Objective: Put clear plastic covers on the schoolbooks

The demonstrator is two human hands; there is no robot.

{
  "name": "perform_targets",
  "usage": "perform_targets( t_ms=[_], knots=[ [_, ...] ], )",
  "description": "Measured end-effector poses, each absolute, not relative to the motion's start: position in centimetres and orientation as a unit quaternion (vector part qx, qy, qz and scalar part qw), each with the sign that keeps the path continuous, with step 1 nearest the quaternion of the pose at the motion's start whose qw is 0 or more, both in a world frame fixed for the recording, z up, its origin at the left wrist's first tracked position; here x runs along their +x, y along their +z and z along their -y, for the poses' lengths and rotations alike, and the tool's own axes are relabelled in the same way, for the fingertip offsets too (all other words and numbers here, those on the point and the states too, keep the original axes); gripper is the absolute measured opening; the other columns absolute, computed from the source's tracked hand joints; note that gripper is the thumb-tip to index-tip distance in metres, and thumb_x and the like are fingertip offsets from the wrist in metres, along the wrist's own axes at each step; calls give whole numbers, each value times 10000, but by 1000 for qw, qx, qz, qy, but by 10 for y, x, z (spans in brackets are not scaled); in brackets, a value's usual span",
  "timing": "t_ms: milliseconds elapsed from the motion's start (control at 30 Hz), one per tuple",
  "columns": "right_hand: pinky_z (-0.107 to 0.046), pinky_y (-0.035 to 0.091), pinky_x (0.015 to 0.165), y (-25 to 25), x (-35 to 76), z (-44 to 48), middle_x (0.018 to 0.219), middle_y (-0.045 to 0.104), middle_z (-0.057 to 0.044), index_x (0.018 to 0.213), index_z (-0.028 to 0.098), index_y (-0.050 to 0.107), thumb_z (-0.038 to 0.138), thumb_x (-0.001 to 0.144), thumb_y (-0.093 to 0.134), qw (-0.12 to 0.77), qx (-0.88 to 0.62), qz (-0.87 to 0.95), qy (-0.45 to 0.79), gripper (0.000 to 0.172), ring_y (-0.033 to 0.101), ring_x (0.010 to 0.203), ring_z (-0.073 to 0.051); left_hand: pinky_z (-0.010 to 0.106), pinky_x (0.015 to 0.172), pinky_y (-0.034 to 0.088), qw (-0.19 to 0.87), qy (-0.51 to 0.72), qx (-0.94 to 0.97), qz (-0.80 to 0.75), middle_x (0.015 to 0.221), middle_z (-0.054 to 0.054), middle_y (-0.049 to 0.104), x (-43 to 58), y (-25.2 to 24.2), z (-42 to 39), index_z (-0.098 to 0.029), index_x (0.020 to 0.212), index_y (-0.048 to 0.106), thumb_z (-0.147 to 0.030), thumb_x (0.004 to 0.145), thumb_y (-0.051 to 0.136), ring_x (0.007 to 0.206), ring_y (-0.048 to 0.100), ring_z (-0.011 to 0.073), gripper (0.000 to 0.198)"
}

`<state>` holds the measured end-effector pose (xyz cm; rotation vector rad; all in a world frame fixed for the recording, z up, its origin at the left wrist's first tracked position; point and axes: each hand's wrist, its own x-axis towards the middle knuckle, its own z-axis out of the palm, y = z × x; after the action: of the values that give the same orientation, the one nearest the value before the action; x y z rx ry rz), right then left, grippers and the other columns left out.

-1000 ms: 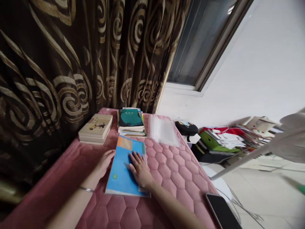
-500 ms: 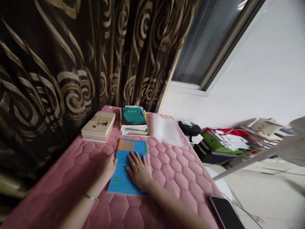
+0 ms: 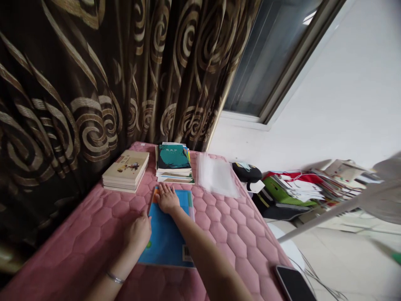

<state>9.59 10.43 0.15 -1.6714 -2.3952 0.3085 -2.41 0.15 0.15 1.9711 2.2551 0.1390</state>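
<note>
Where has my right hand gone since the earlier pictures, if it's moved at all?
Yes: your right hand has moved forward and left over the blue book, closer to the teal-topped stack.

"What's the count?"
"One left hand, one right hand, one blue-covered book, one cream book stack, one teal-topped book stack."
"And besides those?"
"One smartphone, one bracelet, one window; the clear plastic sleeves overlap too closely to count."
</note>
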Motion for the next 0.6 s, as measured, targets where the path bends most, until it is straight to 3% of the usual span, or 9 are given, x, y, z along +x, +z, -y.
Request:
perform_targets(
  t_ms=[100, 233, 400, 467, 600],
  knots=[
    [-477, 109, 1197, -5, 96, -87, 1579, 176, -156, 1511, 67, 254, 482, 1005, 226, 115, -554, 819, 93, 655, 114, 1479, -261, 335, 619, 497, 78, 38, 654, -751, 890, 219, 736, -23, 5, -1, -76, 1271, 526, -246, 979, 273, 817, 728, 307, 422],
    [-448, 112, 1202, -8, 125, -59, 1584, 182, -121, 1512, 113, 276, 524, 1000, 235, 120, -500, 853, 90, 658, 118, 1480, -234, 350, 620, 492, 80, 22, 657, -749, 901, 236, 732, -21, 11, -1, -57, 1172, 566, -258, 982, 265, 836, 724, 322, 409],
    [-526, 144, 1177, 5, 188, -60, 1580, 223, -151, 1493, 90, 314, 437, 1009, 294, 86, -639, 758, 94, 596, 168, 1468, -302, 354, 615, 475, 91, 16, 659, -746, 886, 233, 730, -20, 15, -1, -59, 1109, 585, -245, 983, 230, 825, 721, 319, 420],
    [-508, 245, 1144, 9, 202, -59, 1562, 275, -178, 1478, 82, 342, 389, 994, 365, 99, -680, 721, 88, 574, 263, 1434, -323, 361, 636, 472, 101, 20, 659, -745, 898, 238, 726, -22, 16, -3, -59, 1086, 595, -241, 978, 248, 842, 716, 322, 407],
    [-383, 442, 990, 10, 208, -41, 1303, 577, -209, 1350, 64, 481, 284, 940, 463, 166, -719, 668, 95, 466, 552, 1202, -279, 378, 765, 463, 138, 80, 652, -741, 975, 247, 713, -28, 17, -17, -64, 998, 644, -232, 914, 428, 958, 683, 339, 287]
  ],
)
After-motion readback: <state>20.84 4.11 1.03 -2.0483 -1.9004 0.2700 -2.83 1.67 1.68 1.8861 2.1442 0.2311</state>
